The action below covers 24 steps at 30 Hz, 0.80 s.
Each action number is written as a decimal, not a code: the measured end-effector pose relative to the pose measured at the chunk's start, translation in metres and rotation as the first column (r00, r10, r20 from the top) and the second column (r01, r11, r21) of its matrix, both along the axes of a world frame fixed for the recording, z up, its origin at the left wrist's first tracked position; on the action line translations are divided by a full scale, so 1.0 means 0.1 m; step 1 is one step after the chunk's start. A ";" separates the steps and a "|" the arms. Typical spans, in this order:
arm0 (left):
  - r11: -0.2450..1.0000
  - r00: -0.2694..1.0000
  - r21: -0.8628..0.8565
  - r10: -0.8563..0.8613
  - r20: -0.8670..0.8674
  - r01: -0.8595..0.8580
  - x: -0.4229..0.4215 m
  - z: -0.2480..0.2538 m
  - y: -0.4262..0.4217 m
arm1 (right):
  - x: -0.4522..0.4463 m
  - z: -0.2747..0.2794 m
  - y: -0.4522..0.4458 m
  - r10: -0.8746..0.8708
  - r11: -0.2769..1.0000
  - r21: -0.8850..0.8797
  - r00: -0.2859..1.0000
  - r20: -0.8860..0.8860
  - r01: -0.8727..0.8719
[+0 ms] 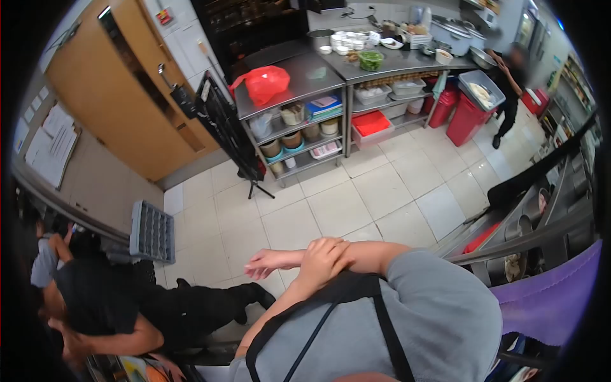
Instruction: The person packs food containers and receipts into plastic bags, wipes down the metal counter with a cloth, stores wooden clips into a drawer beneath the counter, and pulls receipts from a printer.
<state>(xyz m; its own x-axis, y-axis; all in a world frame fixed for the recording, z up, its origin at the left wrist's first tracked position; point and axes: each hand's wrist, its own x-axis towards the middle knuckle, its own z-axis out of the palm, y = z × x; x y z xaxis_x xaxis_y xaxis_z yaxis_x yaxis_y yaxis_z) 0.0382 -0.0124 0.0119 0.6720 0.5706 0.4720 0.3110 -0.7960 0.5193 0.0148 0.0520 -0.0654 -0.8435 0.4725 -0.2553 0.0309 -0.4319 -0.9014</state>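
Note:
My arms are crossed in front of my grey shirt and the black apron (347, 288). My left hand (326, 258) lies across my right forearm (366, 253), its fingers wrapped over the skin. To the left of it, my right hand (266, 262) hangs in the air over the tiled floor (347, 202). That hand holds nothing, and its fingers are loosely bent and somewhat apart.
A steel counter (318, 86) carries a red plastic bag (264, 84), white cups and a green-filled bowl (370, 60). At left stand a person in black (102, 299) and a grey rack (153, 232). Another person (509, 79) stands by red bins (468, 124). Pots (512, 232) line the right.

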 end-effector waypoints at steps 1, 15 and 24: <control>0.998 0.996 0.064 -0.013 -0.084 0.019 0.10 -0.02 0.05 | 0.07 0.14 0.06 -0.100 0.979 -0.190 0.983 -0.154 0.070; 0.295 0.222 0.257 0.934 -0.278 -0.920 -1.43 -0.56 3.59 | 4.28 0.93 1.11 -0.805 0.426 -0.173 0.285 -0.520 0.888; 0.286 0.350 -0.210 0.834 -0.426 -0.935 -0.55 -2.38 4.06 | 6.12 1.17 1.63 -0.857 0.042 -0.242 -0.090 -0.507 0.969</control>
<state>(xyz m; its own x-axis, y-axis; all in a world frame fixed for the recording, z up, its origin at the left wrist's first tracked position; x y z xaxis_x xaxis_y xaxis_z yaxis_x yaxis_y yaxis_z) -0.0164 0.3932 -0.2260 -0.3232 0.9463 0.0097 0.8257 0.2769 0.4915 0.6269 0.2154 0.0512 0.4755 0.8737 0.1024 -0.6276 0.4185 -0.6565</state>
